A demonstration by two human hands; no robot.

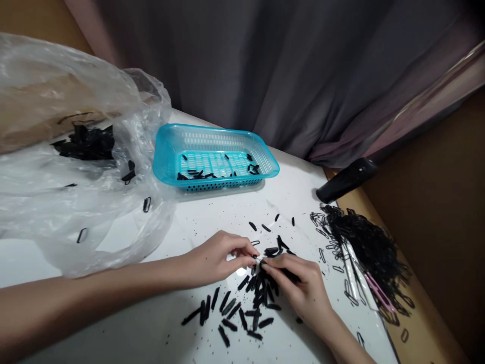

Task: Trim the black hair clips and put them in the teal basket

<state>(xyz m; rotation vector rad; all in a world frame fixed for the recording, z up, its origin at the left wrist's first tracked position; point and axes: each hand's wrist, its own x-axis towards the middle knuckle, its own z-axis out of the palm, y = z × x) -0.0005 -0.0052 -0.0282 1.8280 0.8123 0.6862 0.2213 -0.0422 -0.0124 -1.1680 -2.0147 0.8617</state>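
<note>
My left hand (222, 258) is closed in a pinch, thumb against forefinger. Its fingertips meet those of my right hand (301, 280), which is pinched too. Between them is a small dark piece with a light glint (258, 260); its kind is too small to make out. Right below the fingertips lies a loose heap of short black strips (261, 290) on the white tabletop (140, 323). A thin wire-like loop (255, 243) rests just beyond my left fingertips. My right palm partly hides the heap.
Behind my hands stands a blue plastic basket (215, 183) with several black strips inside. A clear plastic bag (147, 242) with black pieces spreads at the left. At the right are a tangled pile of black loops (367, 242), pink-handled scissors (379, 293) and a black cylindrical object (346, 179).
</note>
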